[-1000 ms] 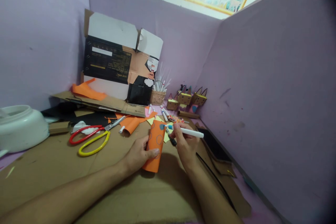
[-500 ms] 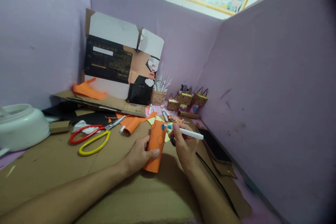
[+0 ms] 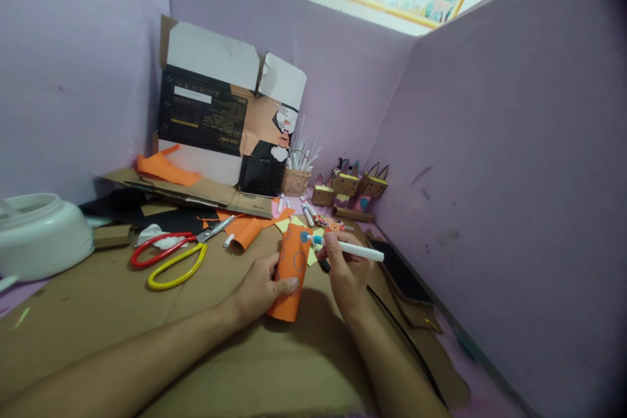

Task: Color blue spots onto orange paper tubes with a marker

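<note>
An orange paper tube (image 3: 290, 300) with drawn circles stands tilted above the cardboard, and my left hand (image 3: 264, 284) is closed round its lower part, thumb in front. My right hand (image 3: 347, 274) pinches a white marker (image 3: 362, 251) with a blue end. The marker's tip is at a blue-filled circle near the tube's top right edge. Red and yellow handled scissors (image 3: 200, 240) lie partly open to the left of my left hand.
Beyond my hands are another orange roll (image 3: 246, 234), loose markers (image 3: 307, 212) and a basket of markers (image 3: 296, 183). An unfolded box (image 3: 206, 108) leans at the back. A white pot (image 3: 46, 238) stands left; a dark tablet-like slab (image 3: 399, 271) lies right.
The marker and my right hand have shifted very slightly to the right. My left hand and the orange tube look the same.
</note>
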Action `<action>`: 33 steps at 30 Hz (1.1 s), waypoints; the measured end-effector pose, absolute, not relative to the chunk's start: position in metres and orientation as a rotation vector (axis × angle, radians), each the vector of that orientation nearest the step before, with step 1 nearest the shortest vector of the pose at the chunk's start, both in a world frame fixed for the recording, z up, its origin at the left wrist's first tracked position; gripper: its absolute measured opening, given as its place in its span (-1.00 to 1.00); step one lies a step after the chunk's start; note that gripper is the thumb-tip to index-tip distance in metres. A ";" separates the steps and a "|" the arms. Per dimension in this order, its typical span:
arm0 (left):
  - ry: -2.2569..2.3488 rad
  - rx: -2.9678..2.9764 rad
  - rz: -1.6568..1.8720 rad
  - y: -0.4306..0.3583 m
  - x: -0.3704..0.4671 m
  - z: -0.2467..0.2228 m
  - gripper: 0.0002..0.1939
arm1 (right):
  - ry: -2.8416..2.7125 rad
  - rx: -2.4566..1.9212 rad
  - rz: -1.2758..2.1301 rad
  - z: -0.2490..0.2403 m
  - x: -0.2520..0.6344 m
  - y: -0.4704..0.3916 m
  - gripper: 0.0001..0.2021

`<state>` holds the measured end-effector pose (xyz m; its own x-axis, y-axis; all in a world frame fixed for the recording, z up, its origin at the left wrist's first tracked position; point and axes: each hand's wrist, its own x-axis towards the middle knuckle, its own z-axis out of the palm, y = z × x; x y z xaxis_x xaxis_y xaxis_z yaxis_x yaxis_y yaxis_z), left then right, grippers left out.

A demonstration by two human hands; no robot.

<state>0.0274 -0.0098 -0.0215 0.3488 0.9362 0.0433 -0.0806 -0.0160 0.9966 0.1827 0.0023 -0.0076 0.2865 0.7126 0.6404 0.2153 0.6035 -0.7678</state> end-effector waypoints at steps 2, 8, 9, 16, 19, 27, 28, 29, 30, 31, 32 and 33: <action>0.884 1.304 1.000 -0.010 0.027 -0.021 -0.59 | -1.269 -0.911 0.383 -0.007 0.184 0.002 -0.76; 0.879 1.226 1.027 -0.009 0.027 -0.020 -0.56 | -1.341 -0.917 0.470 -0.005 0.183 -0.003 -0.76; 0.871 1.215 1.039 -0.008 0.027 -0.020 -0.56 | -1.370 -0.916 0.494 -0.005 0.183 -0.004 -0.75; 0.912 1.255 1.084 -0.006 0.027 -0.023 -0.57 | -1.451 -0.916 0.484 -0.010 0.181 -0.002 -0.78; 0.952 1.277 1.070 -0.007 0.027 -0.022 -0.58 | -1.461 -0.929 0.479 -0.012 0.181 -0.001 -0.78; 0.971 1.279 1.079 -0.007 0.027 -0.022 -0.56 | -1.478 -0.922 0.487 -0.014 0.181 0.001 -0.80; 0.970 1.276 1.078 -0.006 0.027 -0.022 -0.55 | -1.476 -0.916 0.495 -0.014 0.181 0.001 -0.80; 0.971 1.276 1.077 -0.006 0.027 -0.023 -0.55 | -1.472 -0.911 0.506 -0.015 0.181 0.002 -0.81; 0.972 1.277 1.079 -0.006 0.027 -0.023 -0.54 | -1.470 -0.909 0.518 -0.015 0.181 0.001 -0.81; 0.971 1.279 1.079 -0.006 0.027 -0.023 -0.54 | -1.470 -0.909 0.528 -0.015 0.181 0.001 -0.81; 0.969 1.281 1.079 -0.005 0.027 -0.023 -0.54 | -1.470 -0.909 0.537 -0.015 0.180 0.001 -0.81; 0.965 1.282 1.079 -0.005 0.027 -0.023 -0.54 | -1.471 -0.911 0.545 -0.015 0.180 0.001 -0.81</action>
<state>0.0271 -0.0055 -0.0227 0.2403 0.9701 0.0347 -0.0733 -0.0175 0.9972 0.1802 0.0005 -0.0146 0.0718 0.7966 0.6002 0.2139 0.5755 -0.7894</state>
